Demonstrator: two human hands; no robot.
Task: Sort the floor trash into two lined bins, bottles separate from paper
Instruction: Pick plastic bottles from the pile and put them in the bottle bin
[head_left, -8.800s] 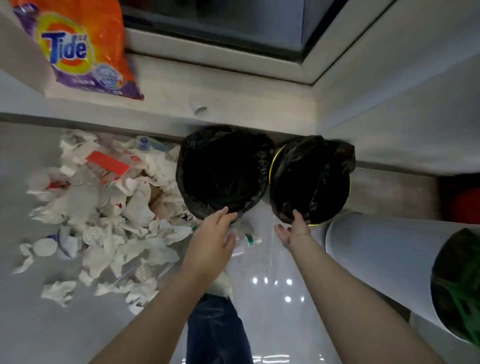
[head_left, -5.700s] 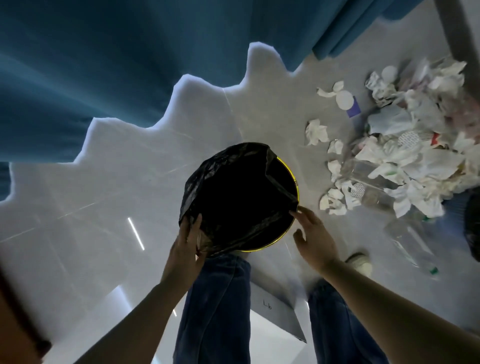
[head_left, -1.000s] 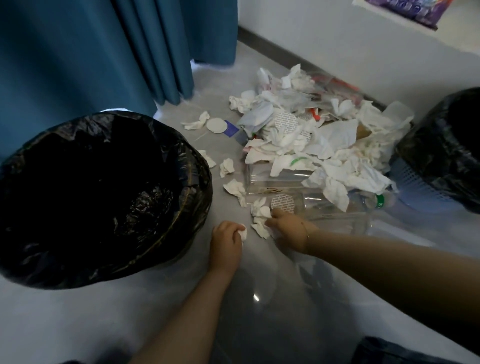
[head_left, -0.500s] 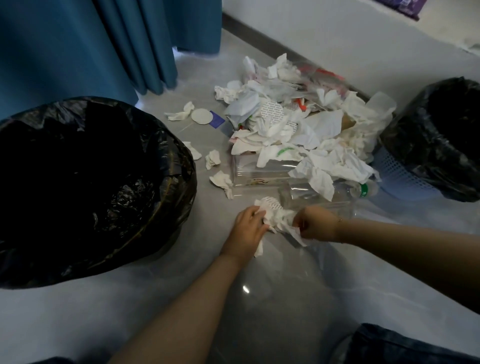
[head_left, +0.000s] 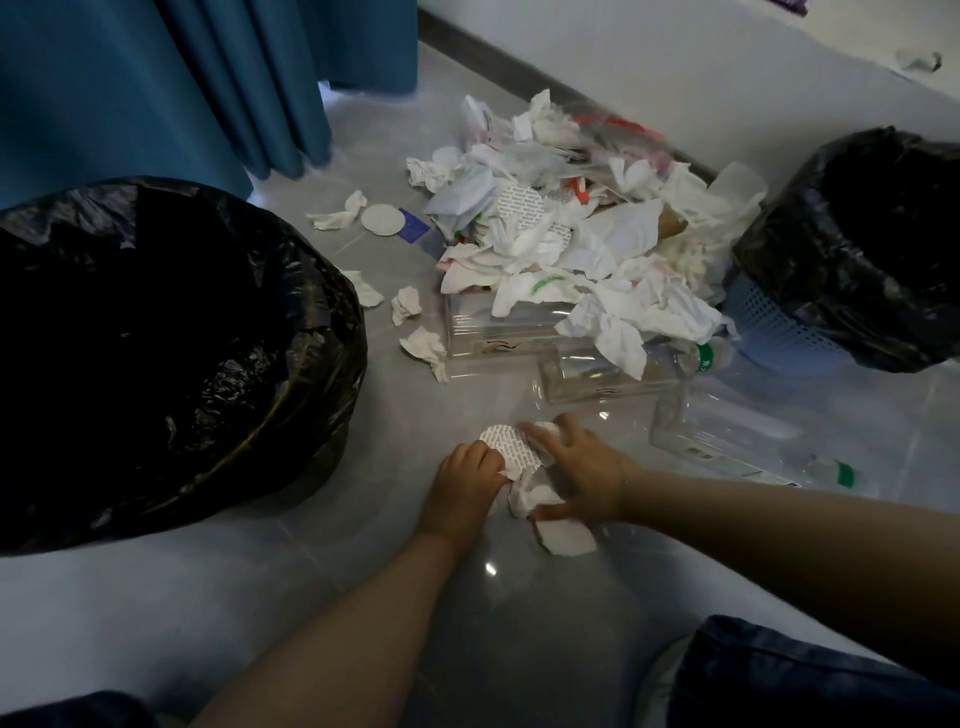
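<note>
I see both hands pinching a paper wad (head_left: 522, 467) just right of the big bin (head_left: 171, 358): left hand (head_left: 464, 486) curled, right hand (head_left: 584, 475) gripping.

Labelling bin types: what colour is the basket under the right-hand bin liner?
Pale lilac-white lattice basket, seen in the head view.

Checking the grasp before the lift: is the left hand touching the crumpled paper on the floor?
Touching. The head view shows the left hand with fingers curled onto the crumpled paper, no gap between them.
</note>
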